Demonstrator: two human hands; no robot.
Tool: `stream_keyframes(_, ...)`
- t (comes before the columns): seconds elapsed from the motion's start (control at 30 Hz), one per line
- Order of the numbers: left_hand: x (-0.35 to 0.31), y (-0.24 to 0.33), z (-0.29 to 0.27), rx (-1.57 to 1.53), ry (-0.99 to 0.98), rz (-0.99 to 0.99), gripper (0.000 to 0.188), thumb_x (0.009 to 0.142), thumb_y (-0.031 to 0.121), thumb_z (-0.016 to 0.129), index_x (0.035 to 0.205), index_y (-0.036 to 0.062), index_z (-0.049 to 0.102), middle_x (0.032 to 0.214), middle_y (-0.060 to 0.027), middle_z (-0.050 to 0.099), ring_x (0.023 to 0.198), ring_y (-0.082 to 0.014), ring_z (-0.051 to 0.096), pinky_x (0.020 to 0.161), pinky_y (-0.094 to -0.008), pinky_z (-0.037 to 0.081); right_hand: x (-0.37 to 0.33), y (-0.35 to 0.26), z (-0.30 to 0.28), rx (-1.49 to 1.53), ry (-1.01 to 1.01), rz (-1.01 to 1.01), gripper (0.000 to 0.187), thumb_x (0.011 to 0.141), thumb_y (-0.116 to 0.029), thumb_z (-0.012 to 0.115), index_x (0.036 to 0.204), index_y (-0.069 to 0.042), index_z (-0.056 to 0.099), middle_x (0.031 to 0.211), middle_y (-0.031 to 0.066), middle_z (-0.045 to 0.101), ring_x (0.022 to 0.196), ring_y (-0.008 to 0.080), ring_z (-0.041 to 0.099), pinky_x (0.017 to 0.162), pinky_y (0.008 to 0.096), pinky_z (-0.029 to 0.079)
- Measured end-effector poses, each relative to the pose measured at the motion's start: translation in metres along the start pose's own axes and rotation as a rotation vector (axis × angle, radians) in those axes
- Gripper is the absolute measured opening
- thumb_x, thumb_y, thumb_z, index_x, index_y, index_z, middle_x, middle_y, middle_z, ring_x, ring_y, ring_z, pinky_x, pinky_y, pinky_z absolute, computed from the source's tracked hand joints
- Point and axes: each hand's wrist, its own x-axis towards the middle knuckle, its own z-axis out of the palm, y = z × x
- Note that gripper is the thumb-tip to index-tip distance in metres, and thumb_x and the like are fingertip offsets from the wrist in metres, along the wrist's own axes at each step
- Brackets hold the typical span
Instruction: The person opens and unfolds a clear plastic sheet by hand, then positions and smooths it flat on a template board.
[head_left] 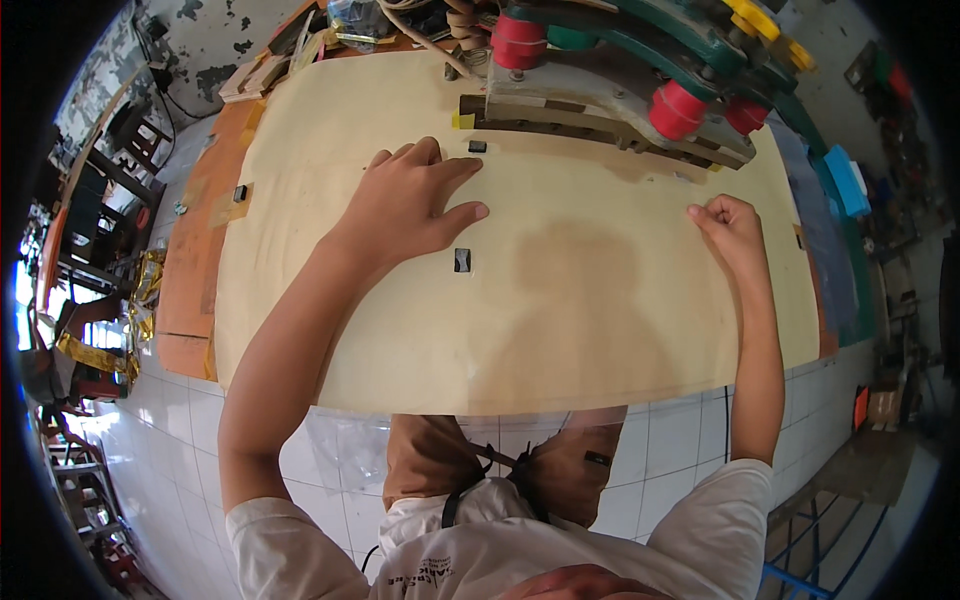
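A large cream sheet (400,360) covers the tabletop in front of me. My left hand (408,205) rests over its left middle, palm down, with thumb and index finger spread apart and nothing between them. Just beyond the index fingertip is a small black block (477,147). Another block, black with a grey face (462,261), lies nearer me, below the thumb. At the sheet's right side, my right hand (735,228) is closed, fingers curled and thumb against the index finger; whatever it may hold is hidden.
A heavy machine with green arms and red collars (678,108) stands at the back right, its grey base (580,95) edging the sheet. A third dark block (240,193) sits on the orange board at left. Tools and wood pieces (255,78) crowd the back edge.
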Motion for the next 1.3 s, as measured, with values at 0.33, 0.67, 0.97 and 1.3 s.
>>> stream_keyframes(0.33, 0.001, -0.001, -0.002, -0.008, 0.013, 0.039, 0.051, 0.080, 0.039, 0.071, 0.119, 0.0065, 0.068, 0.076, -0.0122, 0.055, 0.076, -0.0299, 0.057, 0.079, -0.0399, 0.044, 0.000, 0.000, -0.003, 0.018, -0.006, -0.010, 0.030, 0.082, -0.021, 0.077, 0.068, -0.002, 0.060, 0.059, -0.0023, 0.054, 0.057, 0.0068, 0.044, 0.054, 0.0257, 0.037)
stream_keyframes(0.67, 0.000, -0.002, 0.001, 0.015, 0.033, 0.051, 0.050, 0.080, 0.040, 0.071, 0.118, 0.0067, 0.068, 0.075, -0.0116, 0.055, 0.075, -0.0295, 0.057, 0.078, -0.0401, 0.044, 0.001, 0.004, 0.000, 0.028, -0.013, 0.015, 0.031, 0.083, -0.022, 0.076, 0.066, -0.003, 0.058, 0.058, -0.0028, 0.053, 0.056, 0.0064, 0.043, 0.053, 0.0256, 0.036)
stream_keyframes(0.97, 0.001, -0.002, 0.001, 0.021, 0.030, 0.048, 0.049, 0.081, 0.039, 0.070, 0.118, 0.0069, 0.068, 0.076, -0.0107, 0.055, 0.077, -0.0287, 0.057, 0.078, -0.0398, 0.044, 0.002, 0.006, 0.000, 0.026, -0.007, 0.010, 0.031, 0.082, -0.022, 0.077, 0.066, -0.002, 0.059, 0.058, -0.0022, 0.053, 0.057, 0.0069, 0.044, 0.054, 0.0261, 0.037)
stream_keyframes(1.3, 0.001, 0.002, 0.000, 0.025, -0.003, 0.019, 0.048, 0.080, 0.036, 0.071, 0.119, 0.0078, 0.068, 0.081, -0.0115, 0.056, 0.078, -0.0281, 0.057, 0.080, -0.0398, 0.044, -0.001, 0.004, -0.001, 0.057, -0.002, -0.025, 0.029, 0.081, -0.021, 0.077, 0.067, -0.002, 0.060, 0.057, -0.0025, 0.052, 0.056, 0.0063, 0.043, 0.052, 0.0264, 0.036)
